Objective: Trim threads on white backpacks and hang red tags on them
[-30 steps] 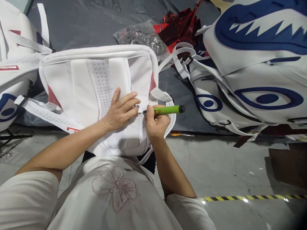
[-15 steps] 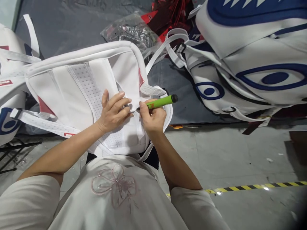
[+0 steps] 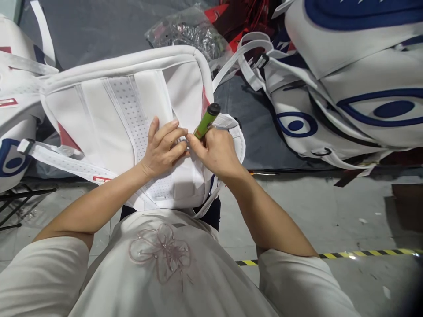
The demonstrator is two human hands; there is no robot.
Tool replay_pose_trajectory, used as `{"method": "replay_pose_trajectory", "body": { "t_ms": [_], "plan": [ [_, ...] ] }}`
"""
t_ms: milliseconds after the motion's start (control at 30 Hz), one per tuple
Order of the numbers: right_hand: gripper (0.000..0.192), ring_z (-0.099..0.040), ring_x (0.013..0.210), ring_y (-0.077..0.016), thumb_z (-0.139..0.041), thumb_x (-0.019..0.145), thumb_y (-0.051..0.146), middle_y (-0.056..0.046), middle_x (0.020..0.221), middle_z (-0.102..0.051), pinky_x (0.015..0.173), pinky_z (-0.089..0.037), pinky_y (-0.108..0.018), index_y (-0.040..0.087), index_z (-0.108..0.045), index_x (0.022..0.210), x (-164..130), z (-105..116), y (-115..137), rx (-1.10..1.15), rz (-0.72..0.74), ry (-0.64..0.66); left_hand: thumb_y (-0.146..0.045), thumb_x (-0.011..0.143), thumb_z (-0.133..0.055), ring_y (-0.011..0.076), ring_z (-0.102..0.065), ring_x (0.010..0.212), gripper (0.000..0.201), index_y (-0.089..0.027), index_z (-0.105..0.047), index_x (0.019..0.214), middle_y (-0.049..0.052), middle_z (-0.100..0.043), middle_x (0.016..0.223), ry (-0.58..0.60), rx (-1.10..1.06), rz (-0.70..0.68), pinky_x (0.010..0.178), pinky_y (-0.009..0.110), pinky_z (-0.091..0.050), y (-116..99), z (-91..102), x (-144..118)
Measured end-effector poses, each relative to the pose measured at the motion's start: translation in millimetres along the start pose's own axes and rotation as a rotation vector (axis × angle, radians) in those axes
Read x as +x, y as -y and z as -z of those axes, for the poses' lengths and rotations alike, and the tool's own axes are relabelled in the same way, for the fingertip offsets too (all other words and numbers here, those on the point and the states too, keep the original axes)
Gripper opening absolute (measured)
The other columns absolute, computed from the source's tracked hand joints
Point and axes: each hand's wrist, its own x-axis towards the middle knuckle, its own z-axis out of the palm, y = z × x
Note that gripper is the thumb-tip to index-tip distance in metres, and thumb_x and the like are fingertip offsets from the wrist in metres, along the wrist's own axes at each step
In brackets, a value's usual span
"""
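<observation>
A large white padded piece [image 3: 109,110] with a perforated centre strip and red corner patches rests on my lap, leaning away from me. My left hand [image 3: 163,147] lies flat on its lower right part, fingers pressing the fabric. My right hand [image 3: 216,149] grips a green pen-like tool [image 3: 206,121] with a black cap, its tip down at the fabric right beside my left fingertips. The tool tilts up and away to the right. A white strap [image 3: 228,121] sticks out behind my right hand.
More white pads with blue eye and teeth graphics [image 3: 363,88] are piled at the right, another at the left edge [image 3: 13,132]. A clear plastic bag [image 3: 191,33] and red material [image 3: 241,20] lie on grey sheeting behind. Yellow-black tape [image 3: 363,254] crosses the concrete floor.
My right hand has turned the green tool from lying nearly level, pointing right, to a steep upright tilt, and has closed in against my left fingertips. The view shifted slightly.
</observation>
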Motion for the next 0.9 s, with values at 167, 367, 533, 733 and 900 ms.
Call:
{"method": "replay_pose_trajectory", "body": {
  "t_ms": [167,367,533,733,900],
  "plan": [
    [0.037,-0.060,0.069,-0.0220,-0.044,0.098,0.049,-0.005,0.069,-0.061,0.066,-0.038,-0.031,0.016,-0.061,0.094,-0.1,0.8,-0.6,0.028,-0.014,0.001,-0.059,0.092,-0.054,0.0243,-0.048,0.137,0.029,-0.030,-0.056,0.098,-0.001,-0.065,0.125,0.016,-0.077,0.004,0.127,0.061,-0.010,1.7,0.4,0.6],
    [0.034,-0.052,0.056,-0.0169,-0.055,0.092,0.051,0.001,0.056,-0.051,0.060,-0.037,-0.029,0.020,-0.059,0.078,-7.6,-2.3,-11.9,0.214,-0.057,-0.063,-0.065,0.089,-0.054,0.0261,-0.049,0.137,0.035,-0.030,-0.057,0.094,-0.001,-0.066,0.122,0.056,-0.074,0.057,0.126,0.061,-0.012,1.4,-0.1,2.7],
    [0.041,-0.054,0.053,-0.0136,-0.048,0.095,0.057,0.001,0.058,-0.056,0.056,-0.038,-0.027,0.020,-0.060,0.082,-17.7,-11.3,-15.9,0.426,-0.104,-0.146,-0.068,0.088,-0.053,0.0257,-0.051,0.135,0.038,-0.030,-0.058,0.092,-0.001,-0.067,0.119,0.093,-0.060,0.085,0.126,0.060,-0.014,0.5,-0.1,3.8],
    [0.041,-0.054,0.049,-0.0134,-0.051,0.093,0.057,0.002,0.055,-0.055,0.053,-0.041,-0.027,0.020,-0.058,0.078,-25.6,-21.4,-12.8,0.457,-0.215,-0.279,-0.069,0.089,-0.051,0.0259,-0.052,0.134,0.040,-0.029,-0.059,0.091,0.000,-0.067,0.116,0.081,-0.036,0.098,0.126,0.061,-0.015,0.3,0.8,3.3],
    [0.039,-0.059,0.052,-0.0140,-0.052,0.093,0.057,0.002,0.059,-0.060,0.054,-0.045,-0.026,0.020,-0.058,0.084,-28.7,-27.3,-10.5,0.638,-0.202,-0.293,-0.064,0.088,-0.057,0.0259,-0.052,0.134,0.035,-0.030,-0.058,0.094,0.000,-0.067,0.118,-0.001,-0.017,0.027,0.126,0.060,-0.015,-0.2,0.1,3.9]
  ]
}}
